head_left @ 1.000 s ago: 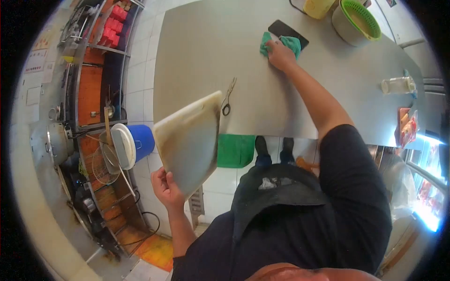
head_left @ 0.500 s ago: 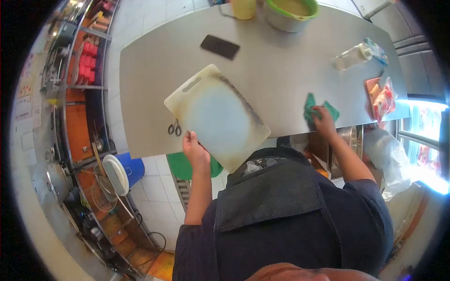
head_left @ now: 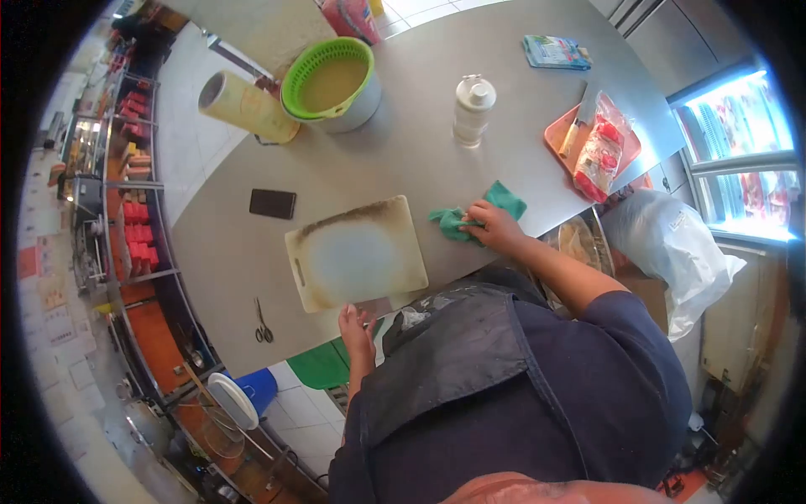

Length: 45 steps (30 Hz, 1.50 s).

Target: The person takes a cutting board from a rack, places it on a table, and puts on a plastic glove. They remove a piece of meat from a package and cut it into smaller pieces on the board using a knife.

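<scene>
A stained white cutting board (head_left: 357,254) lies on the metal table (head_left: 235,244), close to its front edge. My left hand (head_left: 358,333) is just below the board's front edge with its fingers apart and nothing in them. To the right of the board, my right hand (head_left: 495,227) presses on a crumpled green cloth (head_left: 507,200), its fingers closed over part of it. Black-handled scissors (head_left: 264,326) lie to the left, and a dark phone (head_left: 273,203) rests beyond the board.
A green colander in a pot (head_left: 353,113) and a yellowish jug (head_left: 243,105) stand at the back left. A clear bottle (head_left: 472,118) stands mid-table. On the right, a pink tray (head_left: 625,153) holds a knife (head_left: 574,126) and a red-and-white bag (head_left: 601,160).
The view has turned. The board, tilted in my left hand before, now lies on the table and my left hand has let go. My right hand remains on the cloth.
</scene>
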{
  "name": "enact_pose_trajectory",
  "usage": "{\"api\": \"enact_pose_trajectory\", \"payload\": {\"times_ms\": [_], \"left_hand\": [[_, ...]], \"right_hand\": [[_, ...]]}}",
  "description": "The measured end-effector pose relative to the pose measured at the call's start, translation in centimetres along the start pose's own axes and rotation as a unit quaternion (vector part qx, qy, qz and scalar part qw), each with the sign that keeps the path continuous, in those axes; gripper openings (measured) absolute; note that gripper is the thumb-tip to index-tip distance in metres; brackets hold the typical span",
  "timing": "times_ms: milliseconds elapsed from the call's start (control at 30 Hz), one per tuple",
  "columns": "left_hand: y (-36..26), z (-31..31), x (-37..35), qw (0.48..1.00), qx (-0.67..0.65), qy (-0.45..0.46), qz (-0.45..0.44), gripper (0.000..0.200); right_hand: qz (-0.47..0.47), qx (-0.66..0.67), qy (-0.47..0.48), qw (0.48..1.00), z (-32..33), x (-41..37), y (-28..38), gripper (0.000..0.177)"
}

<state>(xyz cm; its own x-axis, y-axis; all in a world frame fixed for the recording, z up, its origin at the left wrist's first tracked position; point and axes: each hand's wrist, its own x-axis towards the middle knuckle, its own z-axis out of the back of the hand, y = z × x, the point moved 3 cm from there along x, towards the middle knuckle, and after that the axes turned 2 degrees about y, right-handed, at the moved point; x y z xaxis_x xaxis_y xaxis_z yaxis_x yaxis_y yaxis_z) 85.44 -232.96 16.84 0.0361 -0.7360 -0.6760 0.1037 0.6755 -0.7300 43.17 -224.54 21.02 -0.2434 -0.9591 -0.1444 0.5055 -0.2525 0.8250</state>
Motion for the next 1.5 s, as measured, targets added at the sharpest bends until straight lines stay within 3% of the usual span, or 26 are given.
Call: {"api": "enact_pose_trajectory", "payload": {"times_ms": [33,133,167,267,367,467,567,667,767,867,933,1000,1100,1200,1233,1333,1433,1500], "left_hand": [[-1.4,-0.8,-1.4,0.999,0.037,-0.030,0.016,0.043],[-5.8,-3.5,-3.9,0.978,0.162,0.127,-0.031,0.047],[-8.0,-5.1,-5.6,0.941,0.198,0.260,-0.088,0.047],[-12.7,-10.4,-9.8,0.835,0.206,0.482,-0.169,0.043],[-15.2,-15.0,-12.5,0.701,0.384,0.493,-0.343,0.034],[-17.3,-17.9,-14.4,0.691,0.400,0.497,-0.340,0.023],[-19.1,-18.7,-15.1,0.681,0.487,0.484,-0.256,0.018],[-19.6,-17.7,-13.5,0.663,0.475,0.463,-0.347,0.016],[-20.8,-16.7,-12.8,0.742,0.434,0.423,-0.288,0.011],[-19.9,-14.8,-10.3,0.886,0.164,0.357,-0.247,0.010],[-20.8,-15.1,-10.5,0.943,-0.051,0.272,-0.187,0.009],[-20.5,-15.3,-10.0,0.942,-0.043,0.227,-0.244,0.009],[-19.8,-16.6,-10.6,0.938,-0.054,0.202,-0.278,0.011],[-19.1,-17.1,-11.7,0.937,-0.107,0.224,-0.246,0.012],[-19.0,-17.0,-11.9,0.936,-0.129,0.235,-0.229,0.012],[-18.4,-14.5,-10.8,0.936,-0.197,0.233,-0.177,0.014],[-17.2,-12.1,-9.9,0.947,-0.161,0.142,-0.239,0.016],[-17.4,-10.9,-9.4,0.940,-0.187,0.099,-0.267,0.016]], "right_hand": [[0.006,-0.007,-0.013,1.000,0.7,0.1,0.7,0.030],[0.028,0.004,-0.023,0.999,3.0,0.3,2.1,0.025],[0.045,-0.025,-0.048,0.998,3.4,0.3,2.3,0.026],[0.070,-0.074,-0.082,0.991,4.5,0.0,2.7,0.035],[0.088,-0.046,-0.062,0.993,6.0,0.3,3.6,0.041],[0.132,-0.048,-0.053,0.989,6.9,0.4,4.2,0.037],[0.131,-0.034,-0.023,0.991,7.7,0.3,4.4,0.035],[0.119,-0.032,0.002,0.992,7.7,0.2,3.2,0.030],[0.090,0.033,0.017,0.995,7.2,-0.1,2.8,0.025],[0.056,0.163,0.070,0.983,6.5,-0.1,5.7,0.026],[0.038,0.270,0.114,0.955,5.8,-0.3,7.7,0.030],[0.020,0.381,0.154,0.911,4.8,0.0,10.0,0.036],[0.068,0.396,0.129,0.907,3.9,0.8,14.3,0.043],[0.051,0.254,0.172,0.950,2.5,1.9,15.9,0.043],[0.002,0.280,0.232,0.931,2.1,2.4,15.7,0.040],[0.039,0.406,0.199,0.891,1.3,3.1,14.9,0.033],[0.128,0.288,0.058,0.947,2.5,2.9,16.0,0.029],[0.177,0.157,-0.134,0.962,2.7,3.5,16.7,0.030]]}}
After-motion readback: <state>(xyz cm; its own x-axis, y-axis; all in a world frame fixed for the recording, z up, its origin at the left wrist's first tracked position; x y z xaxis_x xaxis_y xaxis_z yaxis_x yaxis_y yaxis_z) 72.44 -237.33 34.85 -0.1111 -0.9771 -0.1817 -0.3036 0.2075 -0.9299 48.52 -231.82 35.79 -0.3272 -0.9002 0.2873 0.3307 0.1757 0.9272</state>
